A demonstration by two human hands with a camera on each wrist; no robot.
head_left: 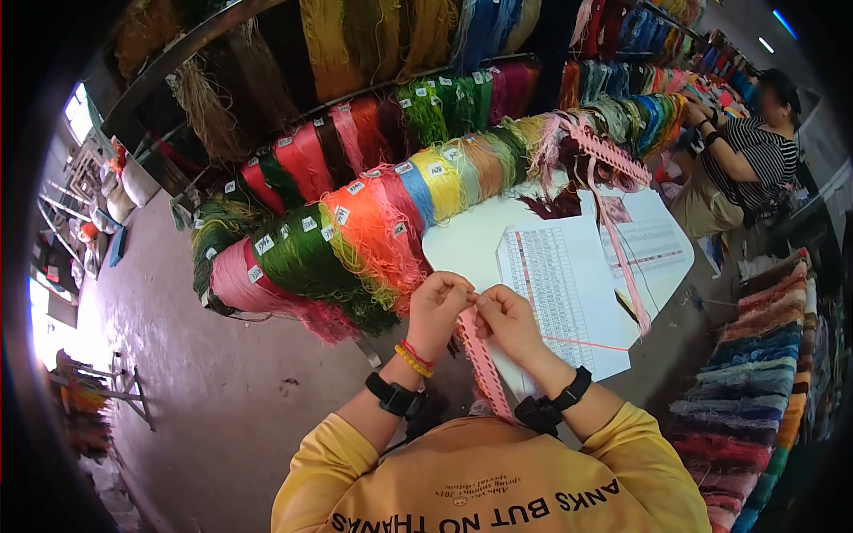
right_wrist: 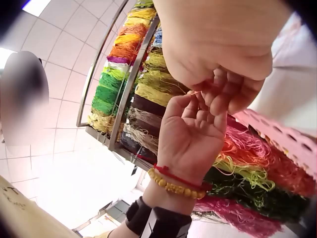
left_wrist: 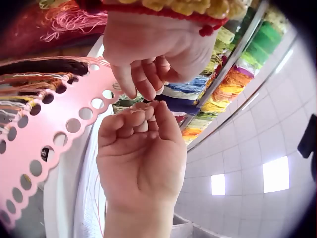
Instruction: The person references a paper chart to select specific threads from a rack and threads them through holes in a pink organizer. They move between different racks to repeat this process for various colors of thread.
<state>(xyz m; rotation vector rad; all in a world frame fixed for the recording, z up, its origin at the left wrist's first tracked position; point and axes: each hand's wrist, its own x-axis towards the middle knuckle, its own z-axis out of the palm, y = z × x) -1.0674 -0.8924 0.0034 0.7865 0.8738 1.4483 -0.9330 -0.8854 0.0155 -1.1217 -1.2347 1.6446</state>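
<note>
My left hand (head_left: 438, 313) and right hand (head_left: 511, 327) meet fingertip to fingertip in front of my chest. Both pinch a fine reddish thread (right_wrist: 196, 92), of which only a tiny bit shows between the fingertips; curled fingers hide the rest. Below the hands hangs a pink strip (head_left: 484, 366) with rows of round holes. In the left wrist view the strip (left_wrist: 52, 134) lies beside my hands, with strands of thread knotted through the holes along one edge. A second pink holed strip (head_left: 609, 155) lies on the far part of the white table, threads hanging from it.
Printed sheets (head_left: 555, 275) lie on the white table (head_left: 462, 244), a pink thread crossing them. Labelled skeins of coloured yarn (head_left: 382, 222) drape along a rack at its left edge. More yarn (head_left: 746, 400) hangs at right. A person in a striped top (head_left: 755, 147) handles yarn farther back.
</note>
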